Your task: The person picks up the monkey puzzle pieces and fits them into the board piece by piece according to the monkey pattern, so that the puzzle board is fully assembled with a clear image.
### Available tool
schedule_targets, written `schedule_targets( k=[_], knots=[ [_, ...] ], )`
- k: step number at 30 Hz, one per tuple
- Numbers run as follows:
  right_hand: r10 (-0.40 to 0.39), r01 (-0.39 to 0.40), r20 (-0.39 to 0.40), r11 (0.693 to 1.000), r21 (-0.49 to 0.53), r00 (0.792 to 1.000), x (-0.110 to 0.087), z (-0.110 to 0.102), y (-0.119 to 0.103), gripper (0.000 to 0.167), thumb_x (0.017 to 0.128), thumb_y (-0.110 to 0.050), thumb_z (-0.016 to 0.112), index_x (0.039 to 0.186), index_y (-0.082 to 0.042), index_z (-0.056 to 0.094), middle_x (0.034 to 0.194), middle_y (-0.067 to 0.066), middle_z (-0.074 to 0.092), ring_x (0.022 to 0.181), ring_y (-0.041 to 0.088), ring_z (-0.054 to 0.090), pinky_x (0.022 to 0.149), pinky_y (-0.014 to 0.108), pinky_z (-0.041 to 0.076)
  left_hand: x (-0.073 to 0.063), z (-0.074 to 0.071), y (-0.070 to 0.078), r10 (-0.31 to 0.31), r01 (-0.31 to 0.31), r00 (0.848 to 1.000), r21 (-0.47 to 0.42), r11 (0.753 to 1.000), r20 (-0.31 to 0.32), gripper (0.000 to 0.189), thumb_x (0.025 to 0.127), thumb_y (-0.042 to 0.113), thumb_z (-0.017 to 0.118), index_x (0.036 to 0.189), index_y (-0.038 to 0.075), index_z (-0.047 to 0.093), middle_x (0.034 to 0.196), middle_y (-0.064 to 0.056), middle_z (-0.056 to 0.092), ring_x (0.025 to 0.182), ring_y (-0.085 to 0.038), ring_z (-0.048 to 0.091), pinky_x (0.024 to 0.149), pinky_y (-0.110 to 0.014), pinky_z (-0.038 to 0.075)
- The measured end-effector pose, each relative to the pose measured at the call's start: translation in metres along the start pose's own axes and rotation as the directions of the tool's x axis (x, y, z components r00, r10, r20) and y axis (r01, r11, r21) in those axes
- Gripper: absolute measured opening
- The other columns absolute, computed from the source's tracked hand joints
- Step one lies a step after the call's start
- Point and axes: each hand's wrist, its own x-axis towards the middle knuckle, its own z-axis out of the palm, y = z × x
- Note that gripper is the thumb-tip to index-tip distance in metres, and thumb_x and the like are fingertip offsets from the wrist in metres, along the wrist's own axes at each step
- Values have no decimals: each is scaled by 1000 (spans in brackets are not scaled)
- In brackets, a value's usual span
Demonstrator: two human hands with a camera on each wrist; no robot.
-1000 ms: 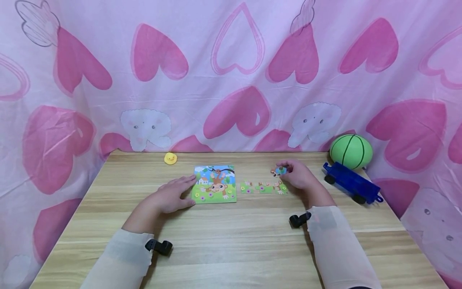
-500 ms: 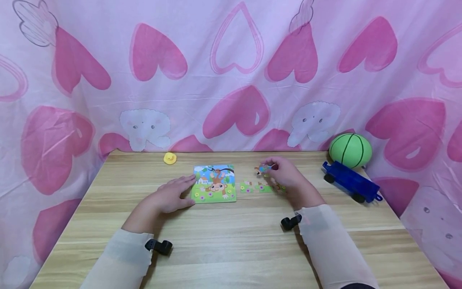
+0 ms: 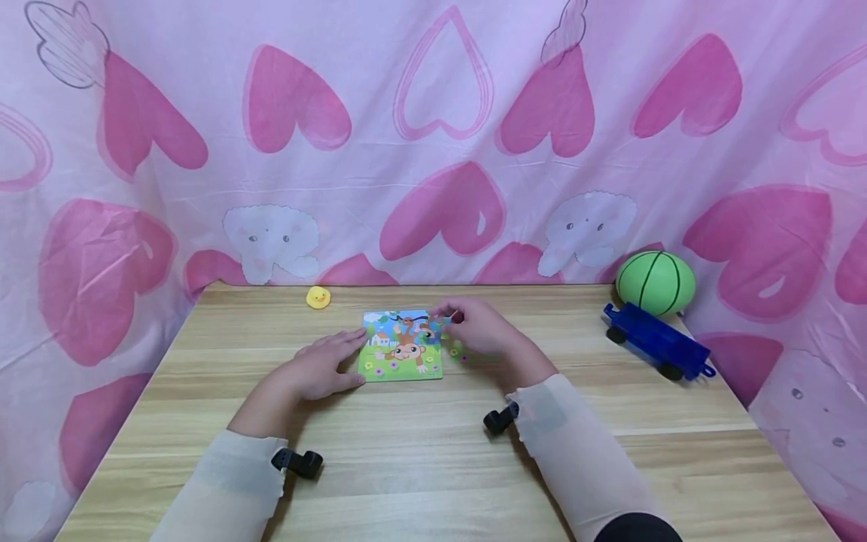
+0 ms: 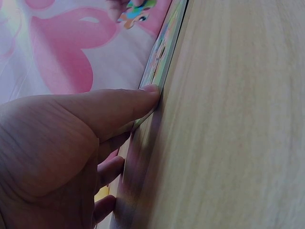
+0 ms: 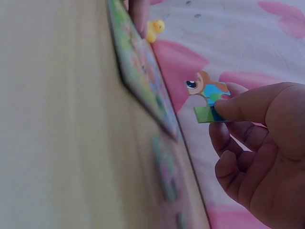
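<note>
On the left of the wood-grain table [image 3: 393,467], the left hand [image 3: 328,365] lay with its fingers spread and extended, their tips at the left edge of a monkey jigsaw board [image 3: 393,365] and the thumb on its near left corner. A small black camera [image 3: 298,463] sat at that wrist. Beyond this hand, near the far edge, stood a yellow toy duck [image 3: 318,297]. The board lay flat around the middle, its monkey picture facing up. Over its far right part, the right hand [image 3: 477,327] pinched a jigsaw piece [image 5: 209,90] between thumb and fingers; the right wrist view showed a monkey's eye on it, and the piece held clear of the board. The two hands were well apart. Just right of the board lay loose green pieces [image 3: 459,352], partly hidden by the right hand. At the far right, a blue toy wagon [image 3: 657,342] stood in front of a green ball [image 3: 655,283] with dark lines.
</note>
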Motion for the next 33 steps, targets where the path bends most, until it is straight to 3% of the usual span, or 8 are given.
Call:
schedule_targets(
  k=[4, 9, 13, 18, 25, 33],
  knots=[
    [-2, 2, -3, 1000, -3, 1000, 7, 4, -12, 30, 107, -20, 65, 132, -32, 74, 122, -5, 69, 107, 21, 64, 90, 39, 57, 0, 0, 0, 3, -3, 1000, -1, 1000, 0, 82, 102, 46, 70, 170, 22, 32, 180, -3, 26, 166, -44, 22, 125, -80, 22],
    [-11, 10, 22, 999, 44, 1000, 12, 11, -15, 30, 106, -17, 66, 132, -30, 74, 122, -5, 69, 107, 21, 64, 90, 38, 58, 1, 0, 0, -3, 3, 1000, 4, 1000, 0, 83, 102, 47, 70, 170, 24, 31, 180, -2, 25, 166, -43, 21, 125, -80, 23],
    [-14, 11, 60, 999, 53, 998, 14, 19, -10, 29, 104, -13, 68, 127, -29, 75, 122, -3, 68, 102, 21, 62, 74, 31, 58, 2, -1, 0, -14, 14, 1000, 10, 1000, 1, 83, 101, 48, 71, 171, 24, 31, 180, -3, 25, 166, -43, 21, 124, -81, 23],
    [-68, 66, 77, 997, 38, 995, 17, 26, -4, 30, 102, -7, 68, 125, -26, 77, 122, 1, 69, 94, 23, 62, 52, 27, 53, 2, -2, 0, -13, 13, 1000, 16, 1000, -1, 83, 101, 48, 71, 171, 24, 31, 180, -3, 25, 166, -43, 21, 125, -80, 23],
    [-98, 101, 82, 994, -40, 992, 21, 32, -1, 36, 98, -4, 72, 126, -25, 77, 116, -3, 71, 94, 20, 60, 73, 31, 55, 0, 0, 0, -1, 1, 1000, 5, 1000, 3, 83, 102, 47, 70, 171, 22, 31, 180, -3, 25, 166, -44, 21, 126, -78, 23],
    [-89, 103, 88, 981, -164, 992, 22, 35, -2, 40, 92, -12, 83, 130, -24, 78, 109, -1, 65, 94, 20, 58, 84, 34, 54, -1, 1, 1, 6, -6, 1000, -2, 1000, -7, 82, 102, 46, 70, 170, 22, 31, 180, -3, 25, 166, -44, 22, 126, -79, 22]
  ],
)
